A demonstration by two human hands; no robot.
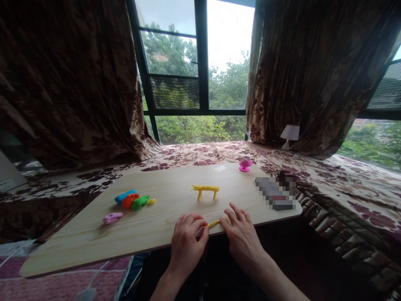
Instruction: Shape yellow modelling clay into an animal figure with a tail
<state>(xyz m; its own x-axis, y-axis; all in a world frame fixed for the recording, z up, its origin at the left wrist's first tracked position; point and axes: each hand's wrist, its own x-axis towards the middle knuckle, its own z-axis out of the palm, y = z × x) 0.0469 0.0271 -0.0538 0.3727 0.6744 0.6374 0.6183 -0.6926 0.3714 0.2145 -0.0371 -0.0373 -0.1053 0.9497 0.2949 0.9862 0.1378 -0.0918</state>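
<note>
Near the front edge of the table, a thin yellow modelling-clay strip [214, 224] spans the gap between my hands. My left hand [189, 238] pinches its left end between thumb and fingers. At the right end, the fingertips of my right hand [242, 232] close on the strip, with the other fingers stretched forward. Beyond my hands stands a yellow clay animal figure [206, 189], on thin legs with its head to the left.
Blue [125, 196], orange [130, 201] and green clay lumps [140, 202] cluster left, near a pink clay lump [112, 218]. A pink stemmed object [245, 164] stands on the far right of the wooden tabletop [156, 225]. A pixelated item [275, 194] lies right. Behind is a small lamp [290, 133].
</note>
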